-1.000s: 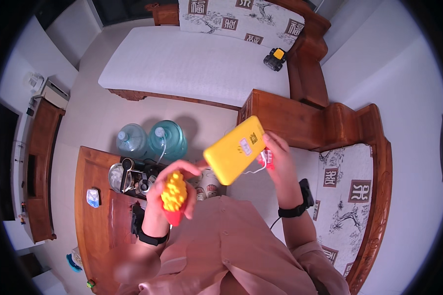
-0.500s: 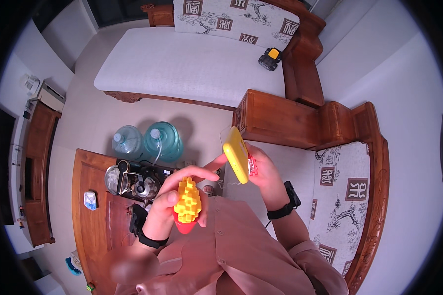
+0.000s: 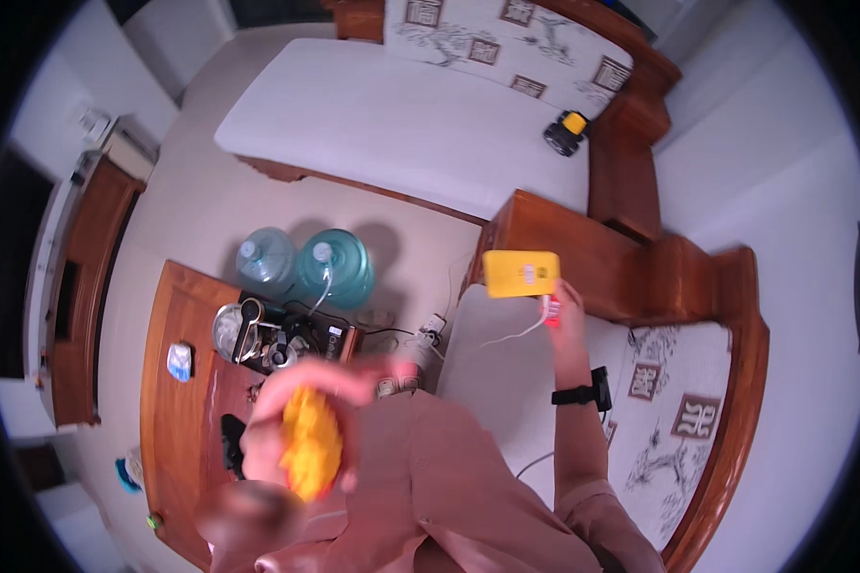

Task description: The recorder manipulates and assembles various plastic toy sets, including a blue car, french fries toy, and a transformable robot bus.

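Observation:
My left hand, blurred by motion, is closed round a knobbly yellow toy of small block shapes with a red base, low in front of my chest. My right hand reaches out to the right, gripping a flat yellow rectangular device by its lower right corner. A small red piece shows at the fingers of that hand. From beside it a white cable hangs down over the pale seat. The right fingers are partly hidden.
A wooden table on the left carries a kettle set and a small white-blue packet. Behind it stand two large water bottles. A power strip lies near the pale seat. A toy vehicle rests on the far sofa.
My right hand has moved outward to the right, turning the yellow device flat to view; its white cable now shows clearly. My left hand has shifted left and lower with the knobbly toy.

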Available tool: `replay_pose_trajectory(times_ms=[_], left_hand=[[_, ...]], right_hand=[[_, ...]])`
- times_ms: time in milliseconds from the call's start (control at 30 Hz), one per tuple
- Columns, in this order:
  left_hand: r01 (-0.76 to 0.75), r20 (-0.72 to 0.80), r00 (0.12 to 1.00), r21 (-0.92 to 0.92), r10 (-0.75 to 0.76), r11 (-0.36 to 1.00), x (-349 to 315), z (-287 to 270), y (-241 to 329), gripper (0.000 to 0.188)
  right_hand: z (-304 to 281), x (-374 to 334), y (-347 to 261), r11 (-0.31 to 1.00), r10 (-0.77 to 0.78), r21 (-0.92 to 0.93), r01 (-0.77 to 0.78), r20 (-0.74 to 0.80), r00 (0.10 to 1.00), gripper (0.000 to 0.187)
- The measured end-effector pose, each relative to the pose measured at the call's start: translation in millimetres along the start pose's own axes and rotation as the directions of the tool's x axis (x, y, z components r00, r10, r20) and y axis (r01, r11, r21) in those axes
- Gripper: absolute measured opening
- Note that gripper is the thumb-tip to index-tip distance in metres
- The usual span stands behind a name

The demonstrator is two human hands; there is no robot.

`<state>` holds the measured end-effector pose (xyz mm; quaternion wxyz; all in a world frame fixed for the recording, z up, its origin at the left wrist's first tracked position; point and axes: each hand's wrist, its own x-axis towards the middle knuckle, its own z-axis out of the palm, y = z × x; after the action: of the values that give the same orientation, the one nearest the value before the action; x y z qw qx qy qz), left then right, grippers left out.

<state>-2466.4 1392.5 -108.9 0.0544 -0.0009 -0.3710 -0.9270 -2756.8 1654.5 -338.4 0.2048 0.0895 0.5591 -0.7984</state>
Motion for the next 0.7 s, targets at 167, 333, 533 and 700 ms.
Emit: replay_pose_trajectory(times_ms=[167, 333, 533, 700], left_hand=[[-0.266, 0.633, 0.715, -0.145, 0.296, 0.953, -5.9, -2.7, -2.7, 0.06], [-0.288, 0.49, 0.836, 0.007, 0.248, 0.958, -4.5, 0.6, 2.1, 0.052], [-0.165, 0.448, 0.885, 0.052, 0.125, 0.985, 39.3, -7.4, 3.5, 0.039], [-0.072, 0.45, 0.892, 0.08, 0.029, 0.994, 74.2, 5.4, 22.3, 0.03]], right_hand=[[-175.1, 130.6, 71.5, 0.972, -0.159, -0.222, 0.081, -0.361, 0.919, 0.016], [-177.8, 182.4, 120.0, 0.915, -0.014, -0.361, -0.18, -0.475, 0.88, 0.019], [-191.8, 211.5, 138.0, 0.907, 0.118, -0.25, -0.337, -0.619, 0.776, 0.024], [-176.9, 214.7, 121.3, 0.957, 0.171, -0.093, -0.275, -0.585, 0.793, 0.028]])
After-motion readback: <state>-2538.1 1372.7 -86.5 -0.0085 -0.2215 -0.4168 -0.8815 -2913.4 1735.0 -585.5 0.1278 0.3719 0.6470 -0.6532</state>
